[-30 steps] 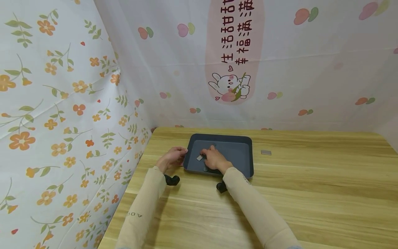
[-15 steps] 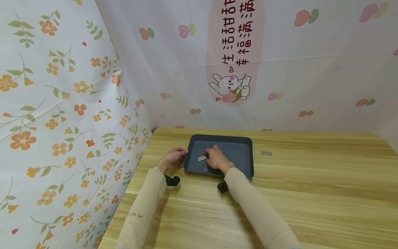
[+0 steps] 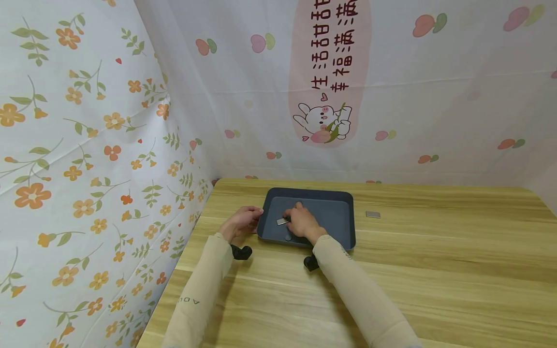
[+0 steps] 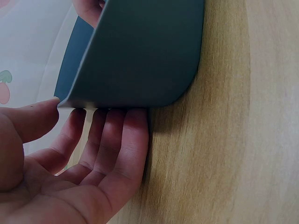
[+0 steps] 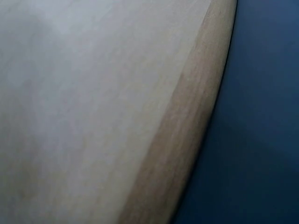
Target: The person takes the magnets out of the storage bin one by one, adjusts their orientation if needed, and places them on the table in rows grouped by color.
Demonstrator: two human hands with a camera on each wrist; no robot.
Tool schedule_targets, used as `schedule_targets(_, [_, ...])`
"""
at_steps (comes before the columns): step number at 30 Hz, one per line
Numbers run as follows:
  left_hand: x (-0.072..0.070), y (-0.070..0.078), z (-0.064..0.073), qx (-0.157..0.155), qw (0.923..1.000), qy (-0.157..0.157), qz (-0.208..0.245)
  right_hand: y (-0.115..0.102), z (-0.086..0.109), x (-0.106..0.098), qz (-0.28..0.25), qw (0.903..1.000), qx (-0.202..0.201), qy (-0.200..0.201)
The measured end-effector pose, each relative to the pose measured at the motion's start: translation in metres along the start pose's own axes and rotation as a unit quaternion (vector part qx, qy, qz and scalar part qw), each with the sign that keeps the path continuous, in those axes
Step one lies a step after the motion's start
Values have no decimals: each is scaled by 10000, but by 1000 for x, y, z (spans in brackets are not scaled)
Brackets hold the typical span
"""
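Note:
A dark blue-grey rectangular tray (image 3: 328, 217) lies on the wooden table. At its left end is my left hand (image 3: 241, 220); in the left wrist view the thumb (image 4: 44, 114) rests on the rim while the fingertips press the outer wall. Inside the tray, my right hand (image 3: 302, 223) bends its fingers down at a small flat grey rectangular piece (image 3: 283, 221), pinching its right end, which the fingers hide. A small round grey disc (image 3: 288, 237) sits below that hand on the tray floor. The right wrist view shows no fingers, only tabletop and dark blue tray surface.
A similar flat grey rectangle (image 3: 373, 214) lies on the table (image 3: 435, 270) to the right of the tray. White patterned cloth (image 3: 243, 121) hangs behind the table, and flowered cloth (image 3: 100, 159) along its left side.
The grey piece in the tray has turned from a steep slant to nearly level and shifted slightly right. My right hand has moved only a little; my left hand stays at the tray's end.

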State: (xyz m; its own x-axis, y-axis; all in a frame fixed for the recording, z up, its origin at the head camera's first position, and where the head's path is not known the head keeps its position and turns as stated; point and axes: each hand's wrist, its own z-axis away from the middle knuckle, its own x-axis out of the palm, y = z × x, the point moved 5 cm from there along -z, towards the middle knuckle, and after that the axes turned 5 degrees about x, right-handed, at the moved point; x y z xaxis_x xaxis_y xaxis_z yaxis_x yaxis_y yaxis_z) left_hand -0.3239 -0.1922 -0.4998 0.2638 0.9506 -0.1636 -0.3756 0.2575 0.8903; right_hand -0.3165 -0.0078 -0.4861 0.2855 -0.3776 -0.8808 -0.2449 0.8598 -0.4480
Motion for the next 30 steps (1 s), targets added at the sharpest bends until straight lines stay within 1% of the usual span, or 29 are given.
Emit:
schedule_targets(6, [0,1,0,37,10000,-24,41,0,0,-1,-125,9999,4,89])
schedule_targets(11, [-2,2,0,34,10000,27,-4,-1,0,-2,-142,9998,-3,112])
schedule_targets(20, [-1,2,0,45,10000,-10,-15,-1,0,-1,-173,9998,-3,129])
schedule_targets(24, [0,2,0,47,10000,-25,-12,0,-1,0,-219,9997,10,96])
schedule_targets(30, [0,1,0,42,10000,-19,-60,1,-1,0,-368,9992,109,-106])
